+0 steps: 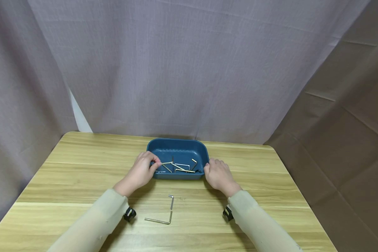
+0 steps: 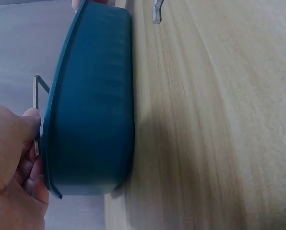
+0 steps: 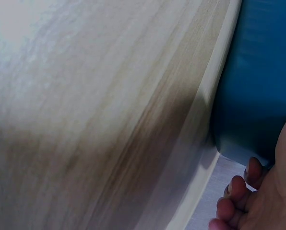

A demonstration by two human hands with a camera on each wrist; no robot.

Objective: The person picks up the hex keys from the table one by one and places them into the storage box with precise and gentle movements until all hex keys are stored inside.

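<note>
**Blue tray with hex keys, two hands at its near corners**

Head view. One tray (image 1: 179, 148), dark blue plastic, rectangular with rounded corners, standing on one wooden table (image 1: 264, 182) just beyond its middle. In the tray: several L-shaped hex keys (image 1: 179, 167), silver and brass in tone, lying crossed; exact count cannot be told. Outside the tray: two loose hex keys (image 1: 166, 211) on the table, near the front edge, between the two forearms, their ends meeting or nearly so. One left hand (image 1: 141, 172) at the tray's near left corner, fingers curled over the rim, fingertips pinching a hex key inside. One right hand (image 1: 218, 175) at the near right corner, fingers loosely bent against the tray's outer wall; whether it grips the rim cannot be told. Grey curtain (image 1: 182, 66) behind the table.

Left wrist view. One tray (image 2: 92, 105) seen from outside, smooth wall with thin flared rim. Left hand (image 2: 11, 167) with fingertips at the rim, pinching one hex key (image 2: 37, 96), whose bent arm stands above the rim. One end of a loose key (image 2: 156, 12) on the table.

Right wrist view. Tray corner (image 3: 258, 81) on the table; right hand (image 3: 251, 201) beside it, fingertips bent, close under the rim, contact unclear.
</note>
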